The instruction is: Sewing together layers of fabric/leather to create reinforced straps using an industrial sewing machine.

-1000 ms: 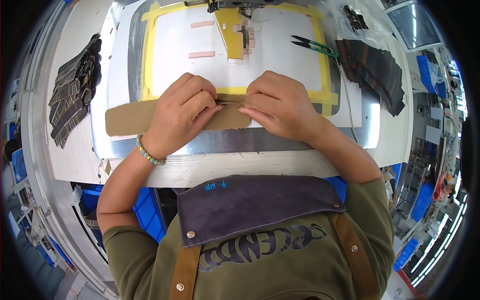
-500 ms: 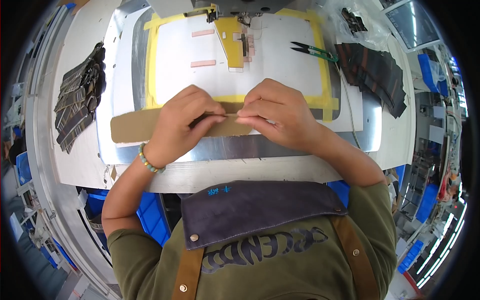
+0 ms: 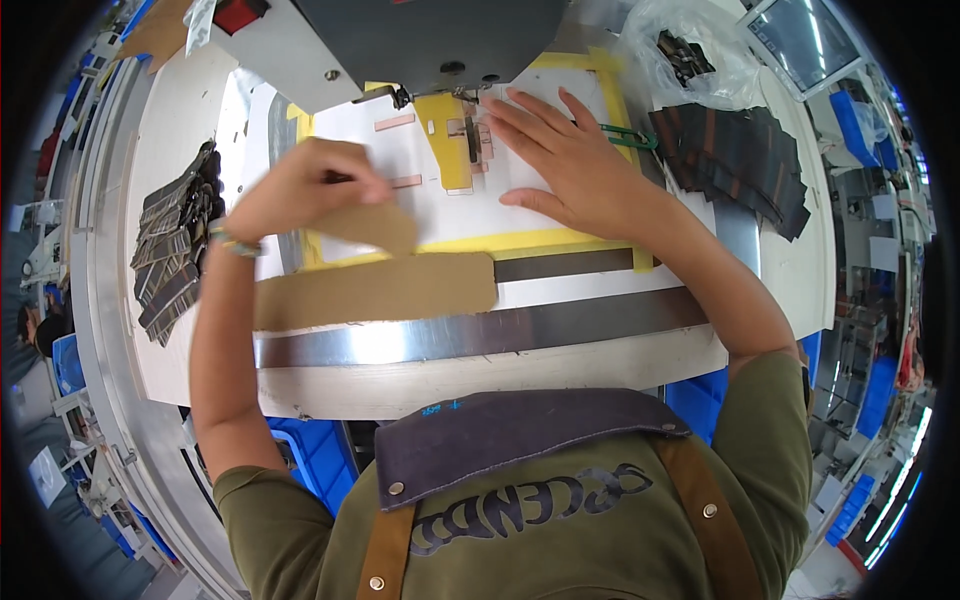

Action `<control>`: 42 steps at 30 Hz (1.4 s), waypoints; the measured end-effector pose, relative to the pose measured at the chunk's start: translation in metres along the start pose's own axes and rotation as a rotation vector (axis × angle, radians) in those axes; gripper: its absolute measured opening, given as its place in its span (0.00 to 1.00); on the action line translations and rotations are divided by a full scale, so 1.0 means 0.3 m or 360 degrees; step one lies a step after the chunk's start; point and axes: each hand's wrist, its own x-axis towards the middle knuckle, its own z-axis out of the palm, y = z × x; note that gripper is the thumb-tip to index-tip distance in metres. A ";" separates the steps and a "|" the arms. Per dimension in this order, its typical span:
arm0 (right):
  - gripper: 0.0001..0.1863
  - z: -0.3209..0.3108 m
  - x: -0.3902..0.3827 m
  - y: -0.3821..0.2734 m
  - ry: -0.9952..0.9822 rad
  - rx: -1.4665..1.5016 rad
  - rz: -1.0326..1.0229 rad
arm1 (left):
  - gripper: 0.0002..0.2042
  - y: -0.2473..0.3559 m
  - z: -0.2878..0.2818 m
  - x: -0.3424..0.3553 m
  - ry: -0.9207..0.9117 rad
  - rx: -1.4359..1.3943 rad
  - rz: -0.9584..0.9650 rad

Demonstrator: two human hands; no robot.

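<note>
My left hand [image 3: 310, 185] is closed on a brown rounded piece [image 3: 380, 228], its material unclear, above the white sheet's left side. A second brown strip [image 3: 385, 290] lies flat along the near edge of the work surface, below that hand. My right hand [image 3: 575, 150] is spread over the white sheet [image 3: 530, 215], its fingertips close to the yellow tapered template [image 3: 447, 150] and the narrow dark piece beside it. Pink strips [image 3: 393, 122] lie on the sheet. Green-handled thread snips [image 3: 632, 137] show past my right hand, which hides their blades.
Over the far side hangs a sewing machine head [image 3: 430, 45]. Striped dark pieces [image 3: 180, 245] are stacked at left, dark panels [image 3: 735, 165] at right. Behind those panels sits a clear plastic bag [image 3: 690, 55] holding dark pieces. Blue bins [image 3: 315, 455] stand below the table's front edge.
My hands have parted from a pinch together over the brown strip. The left moved left and away from me with a brown piece; the right moved forward and spread. More of the machine shows.
</note>
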 end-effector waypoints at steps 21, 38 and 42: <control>0.17 0.026 0.036 0.128 0.0405 0.0407 0.0155 | 0.10 -0.043 0.199 0.208 0.1038 0.0080 -0.0432; 0.18 0.002 0.044 0.086 0.0198 0.0591 -0.0160 | 0.13 -0.021 0.158 0.207 0.0967 0.0148 -0.0563; 0.24 0.002 0.054 0.056 0.0012 0.0418 -0.0262 | 0.12 -0.031 0.161 0.203 0.0996 0.0115 -0.0502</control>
